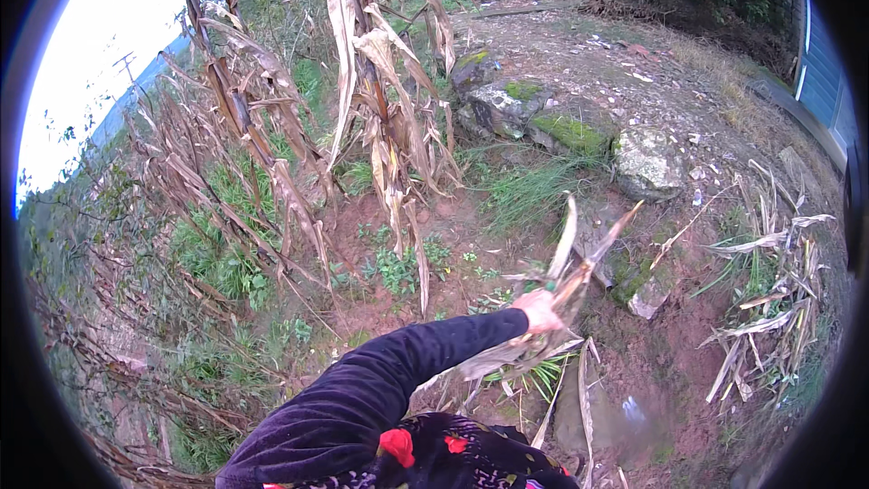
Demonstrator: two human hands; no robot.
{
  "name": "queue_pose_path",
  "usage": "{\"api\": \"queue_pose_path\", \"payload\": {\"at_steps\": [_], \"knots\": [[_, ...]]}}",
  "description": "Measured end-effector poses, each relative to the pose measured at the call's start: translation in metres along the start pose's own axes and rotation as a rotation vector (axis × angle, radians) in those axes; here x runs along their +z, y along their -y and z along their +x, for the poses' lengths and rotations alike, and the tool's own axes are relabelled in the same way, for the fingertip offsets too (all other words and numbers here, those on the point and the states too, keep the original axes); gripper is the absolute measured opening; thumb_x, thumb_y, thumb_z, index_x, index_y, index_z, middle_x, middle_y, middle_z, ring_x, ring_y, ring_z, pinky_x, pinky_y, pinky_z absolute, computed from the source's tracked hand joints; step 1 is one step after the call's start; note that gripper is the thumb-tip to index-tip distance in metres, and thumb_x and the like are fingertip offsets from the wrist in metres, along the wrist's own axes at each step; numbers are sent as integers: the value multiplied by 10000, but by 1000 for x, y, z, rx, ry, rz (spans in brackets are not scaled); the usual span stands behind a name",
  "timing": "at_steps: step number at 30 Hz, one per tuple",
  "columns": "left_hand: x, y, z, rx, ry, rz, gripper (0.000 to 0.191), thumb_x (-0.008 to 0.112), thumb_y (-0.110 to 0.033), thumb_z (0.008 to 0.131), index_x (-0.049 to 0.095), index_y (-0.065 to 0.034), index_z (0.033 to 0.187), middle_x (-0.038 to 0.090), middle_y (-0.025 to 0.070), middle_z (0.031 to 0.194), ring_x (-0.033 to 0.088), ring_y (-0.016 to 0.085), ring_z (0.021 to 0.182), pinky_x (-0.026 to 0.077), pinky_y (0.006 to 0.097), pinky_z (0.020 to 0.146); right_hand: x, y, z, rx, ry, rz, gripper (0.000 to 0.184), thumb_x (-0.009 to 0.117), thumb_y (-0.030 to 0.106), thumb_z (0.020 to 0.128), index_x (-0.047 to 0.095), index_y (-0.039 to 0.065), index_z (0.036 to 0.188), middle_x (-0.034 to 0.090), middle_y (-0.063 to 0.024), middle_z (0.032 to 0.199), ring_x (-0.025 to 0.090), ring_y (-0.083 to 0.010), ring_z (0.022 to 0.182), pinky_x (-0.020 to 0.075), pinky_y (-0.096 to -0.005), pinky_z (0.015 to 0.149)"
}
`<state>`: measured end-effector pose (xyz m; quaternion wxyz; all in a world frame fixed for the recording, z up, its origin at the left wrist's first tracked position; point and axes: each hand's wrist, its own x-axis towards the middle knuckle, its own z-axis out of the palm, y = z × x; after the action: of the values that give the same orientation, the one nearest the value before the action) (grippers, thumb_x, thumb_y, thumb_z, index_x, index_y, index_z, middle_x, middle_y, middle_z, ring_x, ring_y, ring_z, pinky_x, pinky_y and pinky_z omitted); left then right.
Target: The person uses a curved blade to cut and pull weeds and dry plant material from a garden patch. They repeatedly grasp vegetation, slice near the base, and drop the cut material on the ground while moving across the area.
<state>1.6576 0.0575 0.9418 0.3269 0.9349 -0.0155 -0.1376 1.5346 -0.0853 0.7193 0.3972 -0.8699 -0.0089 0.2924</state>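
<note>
My left hand [540,312], at the end of a dark velvety sleeve, is closed around a dry corn stalk [577,278]. The stalk's broken end points up and away to the right, and withered corn leaves [506,356] hang below the hand. My right hand is out of view. Below and right of the held stalk is a blurred pale object [633,409] that I cannot make out. Standing dry corn stalks [380,109] rise beyond my left arm.
Mossy rocks [574,132] edge a higher strip of littered ground [638,61]. Dry cut stalks and leaves [781,299] lie in a heap at the right. More dry corn [237,109] stands at the left, and a blue door or panel [821,61] is at the far right.
</note>
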Motion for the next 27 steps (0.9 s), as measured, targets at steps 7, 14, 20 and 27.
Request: {"api": "queue_pose_path", "payload": {"at_steps": [7,14,20,27], "knots": [[-5,-349,-50,1412,-375,-492,764,686,-336,644,421,39,1254,520,193,1108,448,349,1043,362,439,911,-31,-130,-58,394,-288,208,257,549,224,776,580,-17,861,598,-210,731,595,-316,622,475,-409,569],[82,-109,-62,1204,344,254,375,652,-275,692,565,-101,1013,568,68,852,543,262,823,410,414,706,-43,-240,-139,680,-523,518,271,546,238,784,561,-29,827,583,-207,659,584,-313,524,468,-406,486],[61,213,-159,212,568,709,383,692,-343,697,648,-132,1013,660,138,913,630,323,896,505,453,730,-31,-224,-183,624,-263,7,309,519,268,831,616,-14,911,633,-244,852,634,-336,849,497,-428,743],[65,294,-266,-363,421,297,441,643,-329,724,621,-155,1129,669,124,867,632,300,884,495,387,783,8,-193,-177,802,-113,4,394,509,297,839,524,14,1113,609,-268,976,609,-368,925,497,-418,805]]}}
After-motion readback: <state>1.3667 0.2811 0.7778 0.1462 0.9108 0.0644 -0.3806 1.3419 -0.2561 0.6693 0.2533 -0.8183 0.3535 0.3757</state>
